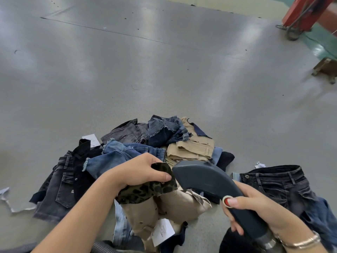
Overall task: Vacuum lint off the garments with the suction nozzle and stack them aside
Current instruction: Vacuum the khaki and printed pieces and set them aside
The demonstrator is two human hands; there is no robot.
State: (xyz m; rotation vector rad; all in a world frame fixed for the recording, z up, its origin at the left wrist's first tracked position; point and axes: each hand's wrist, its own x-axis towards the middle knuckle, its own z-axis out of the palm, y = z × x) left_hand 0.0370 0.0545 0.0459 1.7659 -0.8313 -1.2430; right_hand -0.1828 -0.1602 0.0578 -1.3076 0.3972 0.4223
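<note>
My left hand (140, 170) pinches the leopard-print waistband of a beige garment (145, 210), lifted above the floor. My right hand (255, 212) grips the dark blue suction nozzle (209, 179), thumb on its red button. The nozzle's wide head sits right beside the waistband. Behind them lies a pile of garments (164, 139): blue denim, grey denim and khaki pieces.
Dark jeans (277, 181) lie on the floor at the right, black and grey shorts (60, 187) at the left. A ribbed hose (102, 247) shows at the bottom edge. A red machine base (306, 13) and a wooden dolly (326, 68) stand far right. Paper tags lie scattered.
</note>
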